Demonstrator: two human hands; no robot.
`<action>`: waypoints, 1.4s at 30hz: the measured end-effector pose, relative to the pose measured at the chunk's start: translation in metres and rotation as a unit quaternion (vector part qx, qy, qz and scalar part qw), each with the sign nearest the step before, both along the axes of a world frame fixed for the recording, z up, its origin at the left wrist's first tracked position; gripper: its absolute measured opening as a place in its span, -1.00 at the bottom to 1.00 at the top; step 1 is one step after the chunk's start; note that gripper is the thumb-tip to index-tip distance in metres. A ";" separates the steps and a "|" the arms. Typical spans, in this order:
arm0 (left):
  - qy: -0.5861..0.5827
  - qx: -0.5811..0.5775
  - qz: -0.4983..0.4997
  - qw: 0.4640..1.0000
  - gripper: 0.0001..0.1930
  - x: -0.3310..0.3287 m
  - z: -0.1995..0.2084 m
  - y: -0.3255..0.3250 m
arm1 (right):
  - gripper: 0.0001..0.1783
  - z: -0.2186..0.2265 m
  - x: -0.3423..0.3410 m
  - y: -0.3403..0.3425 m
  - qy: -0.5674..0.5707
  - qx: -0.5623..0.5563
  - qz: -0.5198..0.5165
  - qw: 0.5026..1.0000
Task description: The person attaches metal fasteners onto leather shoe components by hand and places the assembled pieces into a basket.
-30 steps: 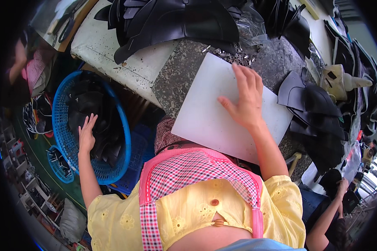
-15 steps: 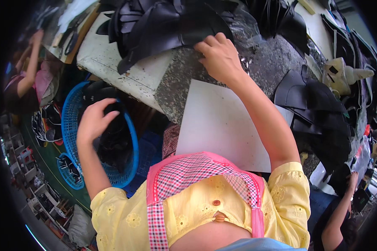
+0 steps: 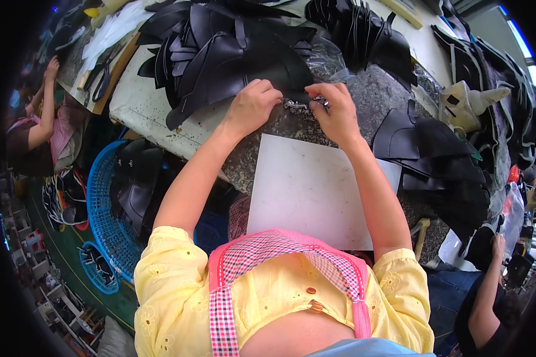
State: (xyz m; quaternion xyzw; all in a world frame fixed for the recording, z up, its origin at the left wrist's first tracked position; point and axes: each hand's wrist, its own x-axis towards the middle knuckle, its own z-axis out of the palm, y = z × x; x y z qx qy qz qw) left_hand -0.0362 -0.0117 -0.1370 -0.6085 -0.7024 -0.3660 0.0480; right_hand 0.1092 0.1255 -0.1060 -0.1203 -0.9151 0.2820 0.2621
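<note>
Small silver metal pieces (image 3: 296,107) lie in a loose heap on the speckled grey worktop, between my two hands. At the heap's right end the thumb and forefinger of my right hand (image 3: 337,114) close on a small metal piece, whose exact kind is too small to tell. My left hand (image 3: 250,108) is at the left end, its fingers bent together; what they hold, if anything, is hidden. Just beyond both hands rises a fanned stack of black leather-like pieces (image 3: 232,62), its front edge close to my fingers. Nearer to me a white board (image 3: 307,190) lies flat.
A blue plastic basket (image 3: 104,196) with black pieces stands low at the left. More black cut pieces (image 3: 423,140) lie to the right, beside a cream bottle with a nozzle (image 3: 461,107). Other people sit at the far left and lower right.
My left hand has come up from over the blue basket to the metal pieces. The right hand has left the black stack's edge and moved slightly down, its fingers now closed at the metal pieces.
</note>
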 end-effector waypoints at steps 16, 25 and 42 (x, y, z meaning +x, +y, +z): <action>0.002 0.043 -0.025 0.999 -0.94 0.006 -0.009 -0.006 | -0.87 -0.003 -0.020 -0.025 0.013 0.258 0.067 0.964; -0.140 0.082 0.000 0.987 -0.95 0.029 0.040 0.005 | -0.77 0.039 0.010 -0.017 0.060 -0.011 -0.024 0.998; -0.672 -0.043 -0.229 0.703 -0.85 0.063 0.054 -0.027 | -0.81 0.063 0.043 -0.045 0.005 -0.326 0.101 0.940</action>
